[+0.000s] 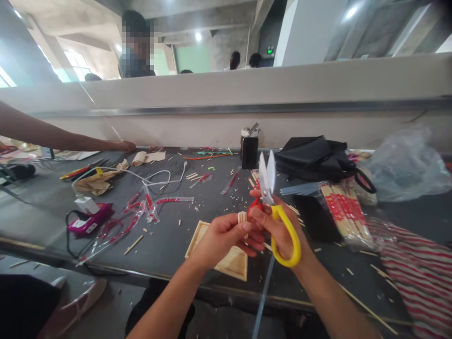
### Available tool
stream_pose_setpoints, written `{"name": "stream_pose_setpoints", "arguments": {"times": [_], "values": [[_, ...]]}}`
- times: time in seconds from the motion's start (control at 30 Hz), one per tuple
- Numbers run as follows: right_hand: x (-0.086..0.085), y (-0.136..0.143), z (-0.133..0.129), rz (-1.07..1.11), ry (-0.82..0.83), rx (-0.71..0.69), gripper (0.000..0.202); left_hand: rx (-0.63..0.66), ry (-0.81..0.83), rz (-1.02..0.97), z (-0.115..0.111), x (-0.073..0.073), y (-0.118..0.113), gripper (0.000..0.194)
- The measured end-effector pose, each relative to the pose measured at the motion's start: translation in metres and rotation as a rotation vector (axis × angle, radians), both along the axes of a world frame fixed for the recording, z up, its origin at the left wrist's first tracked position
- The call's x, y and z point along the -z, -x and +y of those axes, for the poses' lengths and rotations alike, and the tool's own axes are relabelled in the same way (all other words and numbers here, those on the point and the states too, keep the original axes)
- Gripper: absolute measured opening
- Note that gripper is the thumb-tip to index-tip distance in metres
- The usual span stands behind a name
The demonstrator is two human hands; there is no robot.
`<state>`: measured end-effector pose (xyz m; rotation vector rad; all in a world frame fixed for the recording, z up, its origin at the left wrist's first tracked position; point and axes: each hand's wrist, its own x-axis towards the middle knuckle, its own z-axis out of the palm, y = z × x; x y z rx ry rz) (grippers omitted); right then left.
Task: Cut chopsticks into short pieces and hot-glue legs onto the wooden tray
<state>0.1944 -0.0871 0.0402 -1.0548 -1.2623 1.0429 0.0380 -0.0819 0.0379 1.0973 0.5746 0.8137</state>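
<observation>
My left hand (226,235) pinches a small bundle of short wooden sticks (242,218) between thumb and fingers. Close against it, my right hand (273,223) grips a pair of scissors (290,242) with yellow and red handles. The blades point up and stand slightly apart, away from the sticks. Below my left hand and forearm lies a shallow tray made of wooden sticks (231,268), partly covered by them. A thin, translucent strip (264,301) runs down below my right hand past the table edge; its upper end is hidden.
Cut stick pieces and plastic wrappers (150,205) litter the dark table. At left are a purple power strip (92,221) and white cable (165,181). A phone (250,153), black bag (314,155), packed sticks (344,209) and striped cloth (413,273) lie right. Another person's arm (63,134) reaches in.
</observation>
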Motion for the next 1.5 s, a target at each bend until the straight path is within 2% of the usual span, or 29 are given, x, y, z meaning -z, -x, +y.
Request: {"name": "stream_pose_setpoints", "arguments": {"times": [0.07, 0.2, 0.4, 0.5, 0.63, 0.77, 0.8, 0.87, 0.97, 1.07, 1.2, 1.27, 1.4, 1.5], "values": [[-0.001, -0.002, -0.002, 0.05, 0.004, -0.004, 0.046, -0.062, -0.117, 0.008, -0.001, -0.001, 0.0, 0.028], [-0.001, -0.005, -0.006, 0.061, -0.002, -0.032, 0.048, -0.069, -0.26, 0.027, -0.003, -0.001, 0.0, 0.026], [0.0, -0.008, -0.01, -0.073, -0.053, 0.015, 0.049, -0.043, -0.297, 0.067, -0.003, -0.004, 0.001, 0.028], [-0.004, -0.009, -0.011, -0.099, -0.064, 0.02, 0.049, -0.014, -0.251, 0.11, -0.004, -0.004, 0.0, 0.032], [-0.01, -0.007, -0.012, -0.06, -0.027, -0.04, 0.05, 0.076, -0.074, 0.097, -0.006, 0.0, -0.004, 0.037], [-0.006, -0.002, -0.008, 0.132, 0.131, -0.139, 0.045, 0.189, 0.129, 0.013, -0.004, 0.004, -0.004, 0.043], [-0.004, -0.002, -0.007, 0.231, 0.184, -0.16, 0.046, 0.167, 0.148, -0.004, -0.002, 0.004, -0.003, 0.042], [0.001, -0.003, -0.003, 0.428, 0.256, -0.176, 0.049, 0.038, 0.14, -0.018, 0.001, 0.005, -0.002, 0.033], [0.005, -0.005, 0.002, 0.551, 0.272, -0.145, 0.049, -0.139, 0.106, -0.031, 0.005, 0.004, 0.001, 0.015], [0.006, -0.006, 0.004, 0.554, 0.271, -0.123, 0.05, -0.146, 0.141, -0.048, 0.004, 0.004, 0.001, 0.015], [0.009, -0.002, 0.003, 0.536, 0.277, -0.102, 0.057, -0.023, 0.183, -0.049, -0.002, 0.005, -0.003, 0.03], [0.011, 0.002, 0.002, 0.517, 0.272, -0.088, 0.058, 0.02, 0.185, -0.041, -0.003, 0.006, -0.006, 0.031], [0.011, 0.004, -0.001, 0.403, 0.193, -0.061, 0.053, -0.02, 0.21, -0.066, -0.001, 0.009, -0.006, 0.026], [0.008, -0.001, 0.0, 0.211, 0.118, 0.017, 0.049, -0.077, 0.247, -0.099, 0.003, 0.009, -0.001, 0.017]]}}
